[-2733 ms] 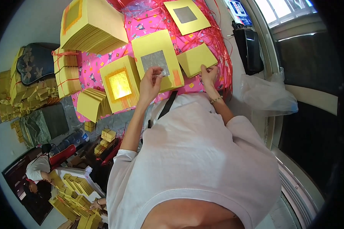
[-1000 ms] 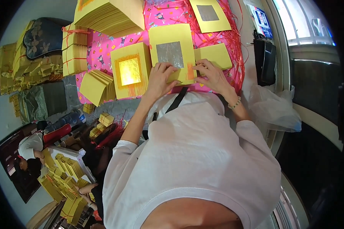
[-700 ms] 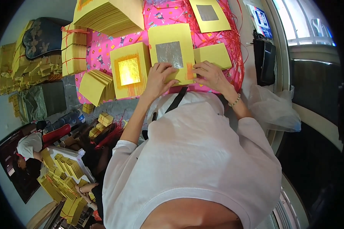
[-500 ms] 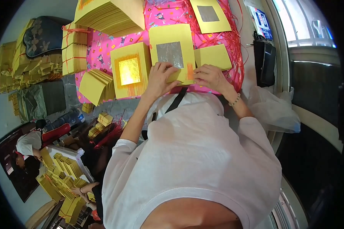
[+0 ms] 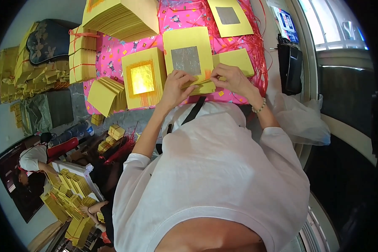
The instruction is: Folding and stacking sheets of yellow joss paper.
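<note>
Hands at work on yellow paper, seen from above w/ fisheye bending. The left hand [image 5: 175,86] and the right hand [image 5: 231,80] were placed together at the near edge of a yellow sheet with a silver foil square [image 5: 188,56], which lay on a pink patterned cloth [image 5: 113,63]. Fingers of both hands were pinched on the sheet's lower edge, where a fold or thin stack of yellow paper was gripped betw. thumbs and fingertips; exact no. of sheets could not be told. A beaded bracelet [image 5: 259,106] was worn on the right wrist.

Just left of the held sheet, a stack with a gold foil square [image 5: 143,79] was laid, touching or nearly touching it. A plain yellow stack [image 5: 236,61] was partly covered by the right hand. Farther off, a second silver-foil sheet [image 5: 229,16] was laid among red strings [image 5: 256,42]. A tall pile of yellow sheets [image 5: 122,19] and tied bundles [image 5: 83,59] were set at upper left. A dark bag [image 5: 290,69] was placed at the right, beside a white plastic bag [image 5: 300,122]. Other persons were seen at lower left near more yellow bundles [image 5: 71,189].
</note>
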